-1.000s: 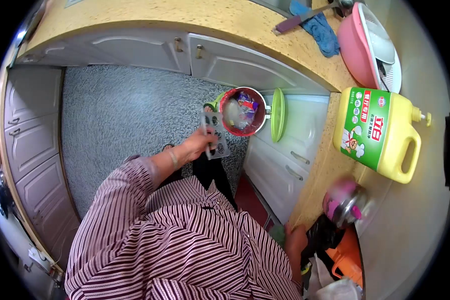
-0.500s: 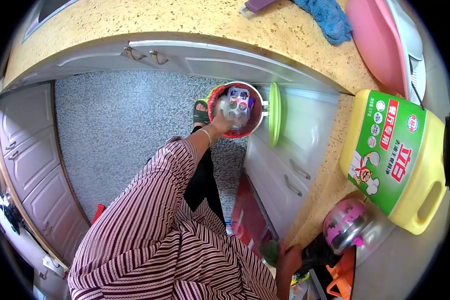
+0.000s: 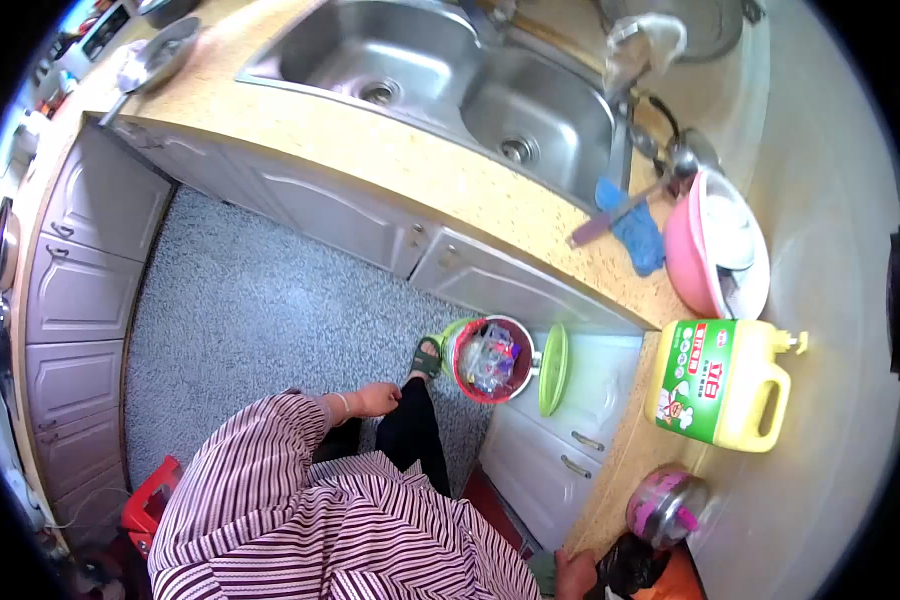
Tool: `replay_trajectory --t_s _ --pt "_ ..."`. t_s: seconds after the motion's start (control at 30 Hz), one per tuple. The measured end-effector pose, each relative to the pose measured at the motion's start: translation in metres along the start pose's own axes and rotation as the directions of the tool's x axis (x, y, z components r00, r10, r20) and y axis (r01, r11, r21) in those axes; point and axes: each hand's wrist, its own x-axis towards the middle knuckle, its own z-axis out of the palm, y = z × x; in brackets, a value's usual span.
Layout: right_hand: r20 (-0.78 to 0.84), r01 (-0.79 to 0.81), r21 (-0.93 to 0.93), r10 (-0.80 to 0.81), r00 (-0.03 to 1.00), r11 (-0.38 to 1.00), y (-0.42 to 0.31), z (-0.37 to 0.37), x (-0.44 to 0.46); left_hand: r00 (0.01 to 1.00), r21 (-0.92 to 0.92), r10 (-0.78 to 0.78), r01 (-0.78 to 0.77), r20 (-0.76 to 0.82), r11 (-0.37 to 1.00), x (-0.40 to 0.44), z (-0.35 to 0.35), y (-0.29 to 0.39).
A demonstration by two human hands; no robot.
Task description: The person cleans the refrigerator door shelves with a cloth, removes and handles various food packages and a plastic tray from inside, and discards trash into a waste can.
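Observation:
My left hand (image 3: 378, 398) is in front of my body, above the floor and left of the trash bin, fingers curled in with nothing showing in them. The round bin (image 3: 519, 388) has a red liner, and its light green lid (image 3: 554, 370) stands open against the cabinet. Inside lies a clear plastic tray (image 3: 491, 358) among other wrappers. At the counter's edge, my right hand (image 3: 575, 575) is closed beside a dark green pad (image 3: 541, 572), which it appears to hold; its fingertips are partly hidden.
A yellow detergent jug (image 3: 765, 385) and a pink-and-silver pot (image 3: 660, 507) stand on the right counter. Farther back are a pink basin (image 3: 686, 250), a blue cloth (image 3: 638, 238) and a double sink (image 3: 420, 60). A red object (image 3: 152, 500) is on the floor at left.
My left hand has let go of the clear plastic tray and pulled back from the bin toward my body. The tray stays inside. My view has tilted up, bringing the sink into sight.

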Motion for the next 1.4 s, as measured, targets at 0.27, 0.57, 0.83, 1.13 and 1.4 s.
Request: replay_trajectory --t_s 0.27,0.57,0.83,1.13,1.4 --pt "0.19 0.347 -0.003 -0.34 0.921 0.938 -0.073 -0.058 0.002 0.943 -0.312 0.23 -0.299 -0.239 0.902 -0.135 -0.109 0.018" --pt "-0.732 0.866 0.426 -0.462 0.501 0.263 -0.347 -0.249 -0.016 0.908 -0.607 0.369 -0.41 -0.199 0.681 -0.198 -0.165 0.063" --pt "-0.729 0.777 0.629 -0.334 0.598 0.021 -0.54 -0.272 0.113 0.928 -0.671 0.199 -0.366 -0.315 0.645 -0.183 -0.237 0.086" --pt "-0.767 0.955 0.293 -0.61 0.201 -0.054 -0.697 -0.274 0.07 0.917 -0.637 0.169 -0.376 -0.362 0.673 -0.171 -0.345 0.142" --pt "-0.616 0.501 0.751 -0.73 0.295 -0.431 -0.778 -0.392 0.076 0.824 -0.641 0.221 -0.55 -0.523 0.535 -0.149 -0.441 0.142"
